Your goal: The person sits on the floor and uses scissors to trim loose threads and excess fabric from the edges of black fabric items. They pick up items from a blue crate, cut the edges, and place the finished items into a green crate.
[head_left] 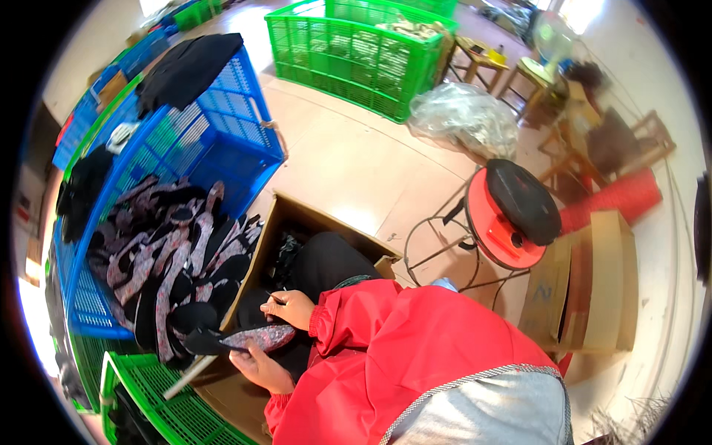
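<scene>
My left hand (261, 368) is closed on the edge of a black-and-floral fabric piece (261, 338), long and curved like a shoe upper. Just above it, my right hand (292, 308) is closed with the fingers pinched together. A thin dark tip sticks out from those fingers, too small to name. Both hands are over my lap, beside an open cardboard box (326, 216) that has dark material inside. To the left, a tipped blue plastic crate (256, 137) holds a heap of similar floral-and-black pieces (174, 256), spilling close to my hands.
A green crate (178, 400) stands at the lower left. Ahead are a large green crate (348, 55) and a clear plastic bag (467, 119). On the right are a red stool with a black cushion (519, 204), a cardboard box (601, 282) and wooden stools (478, 59).
</scene>
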Tool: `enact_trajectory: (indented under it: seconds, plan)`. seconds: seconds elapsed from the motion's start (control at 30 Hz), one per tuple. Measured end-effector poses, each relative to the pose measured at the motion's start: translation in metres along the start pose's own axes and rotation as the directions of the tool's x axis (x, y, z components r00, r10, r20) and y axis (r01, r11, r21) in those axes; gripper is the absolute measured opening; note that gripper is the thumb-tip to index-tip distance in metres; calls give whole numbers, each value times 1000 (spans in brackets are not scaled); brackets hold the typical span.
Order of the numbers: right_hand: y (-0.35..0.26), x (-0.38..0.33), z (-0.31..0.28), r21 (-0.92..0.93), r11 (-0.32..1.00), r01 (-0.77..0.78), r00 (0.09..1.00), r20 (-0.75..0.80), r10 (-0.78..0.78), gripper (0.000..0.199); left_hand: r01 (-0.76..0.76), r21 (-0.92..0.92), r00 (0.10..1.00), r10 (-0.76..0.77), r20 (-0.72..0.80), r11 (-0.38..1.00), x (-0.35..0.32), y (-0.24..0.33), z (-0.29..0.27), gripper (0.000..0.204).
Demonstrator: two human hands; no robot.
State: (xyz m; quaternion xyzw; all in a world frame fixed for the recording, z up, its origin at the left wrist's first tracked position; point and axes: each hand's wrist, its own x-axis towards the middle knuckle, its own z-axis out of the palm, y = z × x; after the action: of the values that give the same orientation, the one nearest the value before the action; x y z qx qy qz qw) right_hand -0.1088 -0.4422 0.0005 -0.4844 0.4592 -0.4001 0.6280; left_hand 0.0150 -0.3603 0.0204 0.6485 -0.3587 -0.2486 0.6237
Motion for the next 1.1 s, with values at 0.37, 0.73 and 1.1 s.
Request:
enact_trajectory:
  seconds: [0.37,0.73,1.1]
  plan:
    - [-17,-33,-23,-109,887,449,868,287,-405,66,86,-136,996,-87,1,987,8,28,14,35]
    - [-111,-32,-78,-387,771,505,850,68,-523,50,653,-559,699,-124,704,511,32,54,84,42]
    - [-81,-44,-65,-548,767,334,943,193,-273,26,850,-369,504,-376,778,376,-2,37,49,41]
